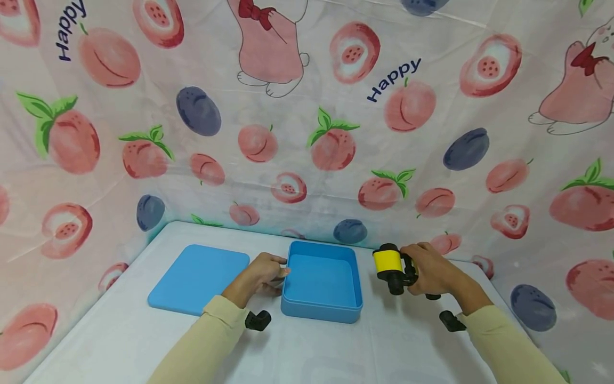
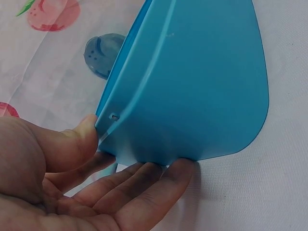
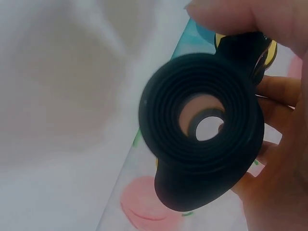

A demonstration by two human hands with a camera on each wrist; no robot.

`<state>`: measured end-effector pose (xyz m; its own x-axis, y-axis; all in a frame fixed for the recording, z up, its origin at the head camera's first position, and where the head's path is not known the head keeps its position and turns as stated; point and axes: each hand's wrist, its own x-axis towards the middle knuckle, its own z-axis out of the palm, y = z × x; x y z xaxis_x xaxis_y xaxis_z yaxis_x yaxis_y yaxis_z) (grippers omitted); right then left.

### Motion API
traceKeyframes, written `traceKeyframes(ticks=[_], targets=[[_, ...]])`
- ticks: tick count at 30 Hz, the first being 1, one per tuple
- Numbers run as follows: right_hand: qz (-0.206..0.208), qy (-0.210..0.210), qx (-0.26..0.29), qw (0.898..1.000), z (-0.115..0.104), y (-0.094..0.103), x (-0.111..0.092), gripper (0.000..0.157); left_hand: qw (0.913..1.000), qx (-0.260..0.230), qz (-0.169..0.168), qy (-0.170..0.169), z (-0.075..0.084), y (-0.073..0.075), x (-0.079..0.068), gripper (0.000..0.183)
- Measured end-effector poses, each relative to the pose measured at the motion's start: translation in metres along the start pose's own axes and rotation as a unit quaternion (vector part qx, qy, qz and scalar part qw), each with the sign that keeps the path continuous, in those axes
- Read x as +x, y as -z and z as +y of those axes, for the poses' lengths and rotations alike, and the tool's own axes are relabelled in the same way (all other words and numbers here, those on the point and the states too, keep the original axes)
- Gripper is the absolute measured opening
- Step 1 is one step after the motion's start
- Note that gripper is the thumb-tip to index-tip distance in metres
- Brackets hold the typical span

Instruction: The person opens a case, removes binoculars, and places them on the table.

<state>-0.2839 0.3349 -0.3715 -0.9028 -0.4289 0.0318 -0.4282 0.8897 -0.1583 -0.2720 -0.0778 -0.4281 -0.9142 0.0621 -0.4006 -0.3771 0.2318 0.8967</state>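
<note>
A shallow blue box [image 1: 320,277] without its cover sits on the white table, and nothing shows inside it. My left hand [image 1: 261,274] holds the box's left side, with the thumb at the rim and the fingertips against the outer wall; the left wrist view shows this contact close up. To the right of the box, my right hand [image 1: 431,269] grips black-and-yellow binoculars [image 1: 387,261] above the table. In the right wrist view, a round black eyepiece [image 3: 159,110] faces the camera, and the thumb and fingers wrap around the binoculars.
A flat blue lid [image 1: 196,277] lies on the table left of the box. Behind the table hangs a fruit-patterned cloth [image 1: 288,144], which also runs along both sides. Small black wrist cameras [image 1: 258,320] stick out by the sleeves.
</note>
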Motion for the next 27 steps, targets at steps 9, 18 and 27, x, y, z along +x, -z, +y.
traceKeyframes(ticks=[9,18,27], targets=[[0.006,0.003,0.000,1.000,0.001,-0.004,-0.002,0.089,1.0000,0.001,0.003,0.001,0.000,0.000,0.000,0.046],[0.010,0.007,0.005,1.000,0.001,-0.008,-0.003,0.089,1.0000,0.003,0.003,0.002,0.000,0.001,0.000,0.047],[0.005,0.006,0.004,1.000,0.002,-0.010,-0.005,0.091,1.0000,0.001,-0.001,0.001,0.001,0.001,-0.001,0.047]])
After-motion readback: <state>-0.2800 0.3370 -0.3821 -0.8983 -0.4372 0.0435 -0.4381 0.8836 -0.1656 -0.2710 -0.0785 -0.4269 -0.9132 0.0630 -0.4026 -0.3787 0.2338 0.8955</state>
